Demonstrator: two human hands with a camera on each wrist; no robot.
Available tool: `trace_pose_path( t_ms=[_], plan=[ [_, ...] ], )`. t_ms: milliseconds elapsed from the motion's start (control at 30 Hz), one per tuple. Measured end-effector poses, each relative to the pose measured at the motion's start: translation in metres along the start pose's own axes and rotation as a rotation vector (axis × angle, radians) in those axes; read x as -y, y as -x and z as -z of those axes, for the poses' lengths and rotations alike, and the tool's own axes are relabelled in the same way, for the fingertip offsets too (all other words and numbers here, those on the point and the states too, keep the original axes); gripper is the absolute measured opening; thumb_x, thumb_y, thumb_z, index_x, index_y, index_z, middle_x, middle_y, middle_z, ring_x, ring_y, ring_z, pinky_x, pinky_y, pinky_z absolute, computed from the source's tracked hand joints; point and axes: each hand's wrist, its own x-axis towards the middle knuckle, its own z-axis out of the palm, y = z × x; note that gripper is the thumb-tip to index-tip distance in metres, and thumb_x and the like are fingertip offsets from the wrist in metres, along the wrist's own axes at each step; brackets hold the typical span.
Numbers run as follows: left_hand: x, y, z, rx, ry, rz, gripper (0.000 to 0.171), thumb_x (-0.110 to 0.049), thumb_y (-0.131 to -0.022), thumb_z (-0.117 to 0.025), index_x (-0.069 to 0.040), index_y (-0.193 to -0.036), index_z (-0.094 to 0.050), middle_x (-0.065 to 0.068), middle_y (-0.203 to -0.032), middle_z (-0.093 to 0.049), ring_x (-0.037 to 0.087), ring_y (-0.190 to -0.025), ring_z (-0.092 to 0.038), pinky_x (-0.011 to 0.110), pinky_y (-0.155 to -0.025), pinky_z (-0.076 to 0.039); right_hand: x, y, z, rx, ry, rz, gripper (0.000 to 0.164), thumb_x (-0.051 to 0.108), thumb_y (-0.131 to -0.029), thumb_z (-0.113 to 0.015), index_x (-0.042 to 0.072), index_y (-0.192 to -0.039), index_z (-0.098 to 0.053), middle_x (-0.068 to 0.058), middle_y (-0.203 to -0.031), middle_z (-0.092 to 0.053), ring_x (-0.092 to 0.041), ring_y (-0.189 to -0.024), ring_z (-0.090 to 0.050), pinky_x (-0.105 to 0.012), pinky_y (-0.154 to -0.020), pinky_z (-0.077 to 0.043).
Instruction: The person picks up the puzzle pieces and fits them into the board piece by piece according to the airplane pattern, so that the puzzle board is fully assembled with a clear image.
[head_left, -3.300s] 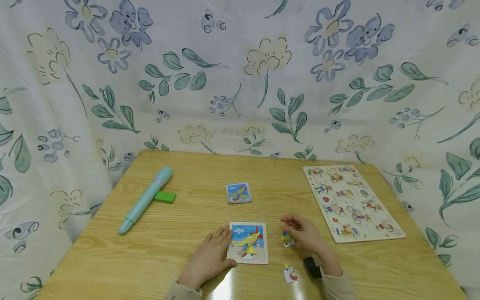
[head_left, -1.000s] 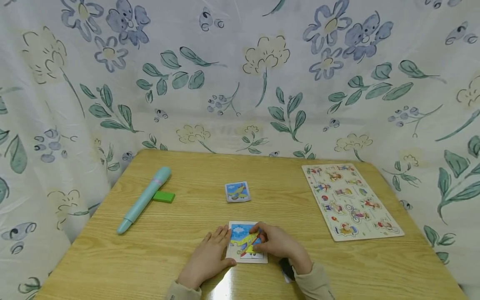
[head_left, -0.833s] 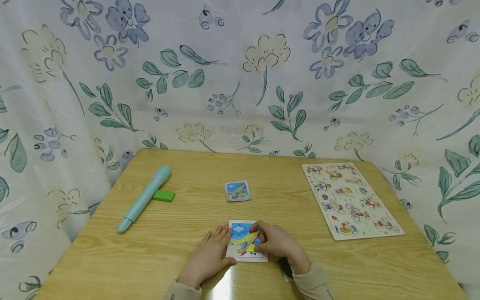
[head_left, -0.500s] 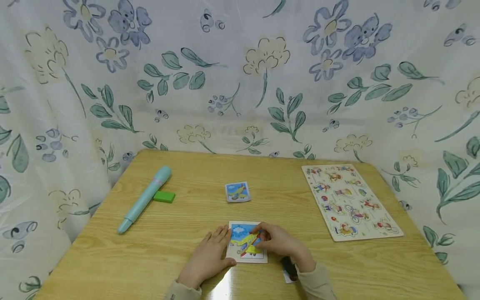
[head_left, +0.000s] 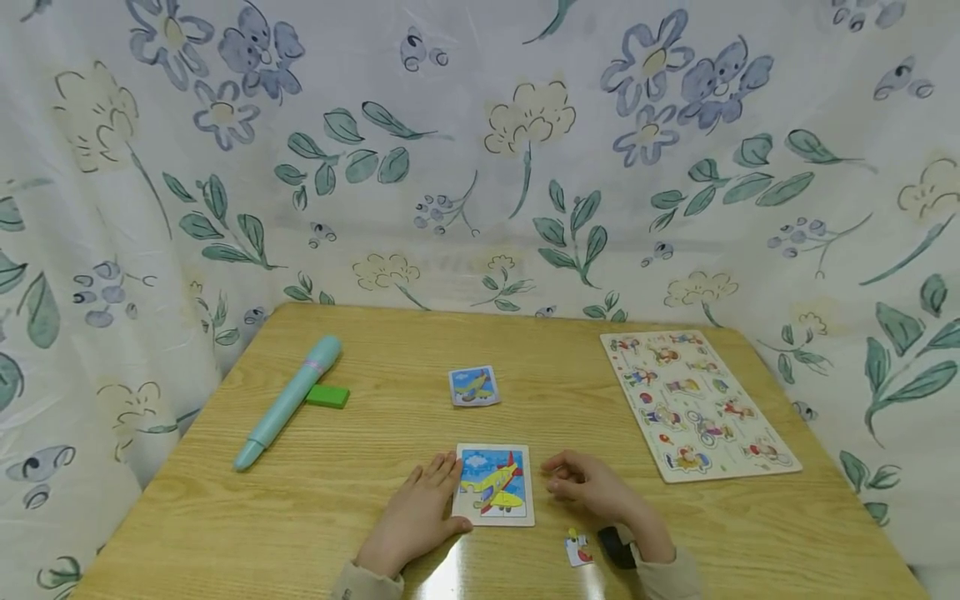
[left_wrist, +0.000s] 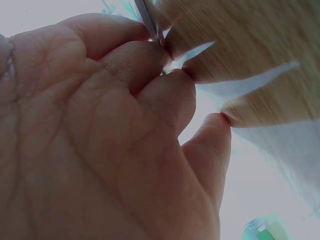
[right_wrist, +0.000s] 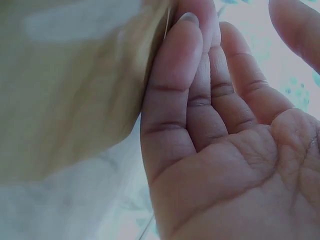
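Note:
The small square aeroplane puzzle (head_left: 493, 479) lies flat on the table, in a pale tray (head_left: 530, 487). My left hand (head_left: 411, 518) rests along the tray's left side with fingers extended and the thumb near its lower left corner. A thin edge shows by the left fingertips in the left wrist view. To the right of the tray, my right hand (head_left: 596, 490) hovers, its fingers loosely bent and nothing between them. The right wrist view shows a bare palm (right_wrist: 225, 170). A loose puzzle piece (head_left: 577, 548), white with red and yellow, lies below the right hand.
Behind the puzzle lies a small aeroplane picture card (head_left: 474, 386). A large board with printed figures (head_left: 697, 408) is at the right. At the left are a turquoise pen-shaped stick (head_left: 288, 404) and a green block (head_left: 327, 396). A flowered curtain (head_left: 465, 167) hangs behind the table.
My right hand has brought a yellow-marked puzzle piece into the puzzle's lower right, let it go and drawn back to the right. My left hand has stayed in place.

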Motion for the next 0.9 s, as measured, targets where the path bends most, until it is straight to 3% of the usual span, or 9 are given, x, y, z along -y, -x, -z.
trace_pose_path(
  t_ms=[200, 467, 600, 733, 900],
  plan=[
    [-0.001, 0.000, 0.000, 0.003, 0.001, 0.000, 0.086, -0.045, -0.081, -0.072, 0.002, -0.145, -0.039, 0.019, -0.155, -0.035, 0.039, -0.143, -0.033, 0.059, -0.116, -0.028, -0.013, 0.028, 0.004, -0.005, -0.051, 0.001, 0.039, 0.016, -0.094, -0.063, -0.007, -0.124, -0.056, -0.015, -0.109, -0.064, -0.005, -0.089, -0.058, -0.017, -0.075, -0.050],
    [0.001, 0.001, -0.002, 0.003, 0.005, 0.004, 0.086, -0.045, -0.081, -0.072, 0.002, -0.145, -0.040, 0.020, -0.154, -0.035, 0.039, -0.143, -0.033, 0.059, -0.116, -0.028, -0.025, 0.048, -0.002, 0.072, -0.021, 0.148, 0.065, 0.013, -0.077, -0.078, -0.003, -0.133, -0.050, -0.015, -0.117, -0.058, -0.003, -0.097, -0.053, -0.015, -0.085, -0.047],
    [0.002, 0.003, -0.004, 0.006, 0.006, 0.009, 0.086, -0.046, -0.081, -0.071, 0.003, -0.144, -0.041, 0.020, -0.154, -0.034, 0.039, -0.143, -0.033, 0.059, -0.116, -0.028, -0.023, 0.041, -0.004, 0.063, 0.007, 0.122, 0.055, 0.009, -0.077, -0.077, -0.002, -0.127, -0.056, -0.011, -0.109, -0.058, -0.003, -0.088, -0.049, -0.016, -0.076, -0.046],
    [0.002, 0.002, -0.003, -0.015, -0.003, 0.001, 0.085, -0.046, -0.081, -0.071, 0.003, -0.144, -0.041, 0.021, -0.154, -0.035, 0.039, -0.142, -0.034, 0.059, -0.115, -0.029, -0.016, 0.025, 0.000, -0.021, 0.085, 0.057, 0.037, 0.006, -0.080, -0.075, -0.002, -0.114, -0.063, -0.005, -0.091, -0.055, -0.004, -0.075, -0.047, -0.017, -0.064, -0.043],
    [0.002, 0.000, -0.003, -0.005, -0.002, 0.001, 0.086, -0.047, -0.082, -0.071, 0.002, -0.145, -0.040, 0.020, -0.154, -0.035, 0.039, -0.143, -0.034, 0.059, -0.116, -0.028, -0.011, 0.003, 0.006, -0.134, 0.180, -0.006, 0.032, 0.005, -0.078, -0.077, -0.002, -0.106, -0.064, -0.004, -0.082, -0.054, -0.007, -0.068, -0.046, -0.018, -0.058, -0.041]
  ],
)
